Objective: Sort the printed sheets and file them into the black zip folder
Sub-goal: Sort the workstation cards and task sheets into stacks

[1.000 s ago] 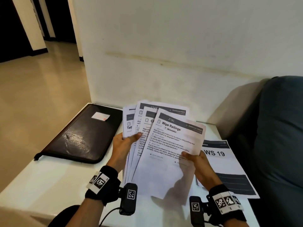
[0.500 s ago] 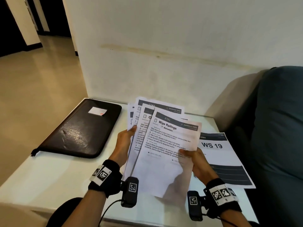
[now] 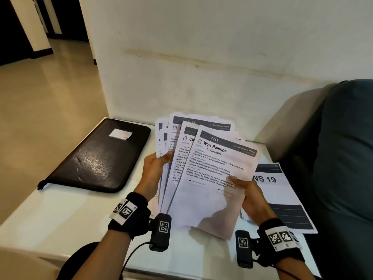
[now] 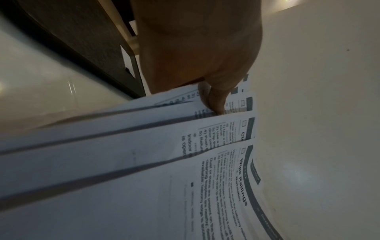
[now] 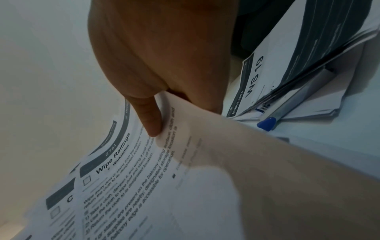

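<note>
Both hands hold a fan of printed sheets (image 3: 201, 172) above the white table (image 3: 60, 215). My left hand (image 3: 155, 168) grips the fan's left side, thumb on the front, as the left wrist view shows (image 4: 216, 100). My right hand (image 3: 246, 190) pinches the right edge of the front sheet titled "Wipe Railings" (image 3: 218, 158), thumb on the print (image 5: 150, 120). The black zip folder (image 3: 101, 156) lies shut on the table to the left, a small white label (image 3: 120, 134) on its cover.
A "WS 19" sheet (image 3: 282, 190) lies on more papers at the table's right; a blue-capped pen (image 5: 277, 115) lies among them. A dark grey sofa (image 3: 343, 158) is right of the table, a white wall (image 3: 201, 57) behind, tiled floor left.
The fanned sheets have closed up slightly and my left thumb has slid along them. Both hands keep their hold; the view has shifted a little.
</note>
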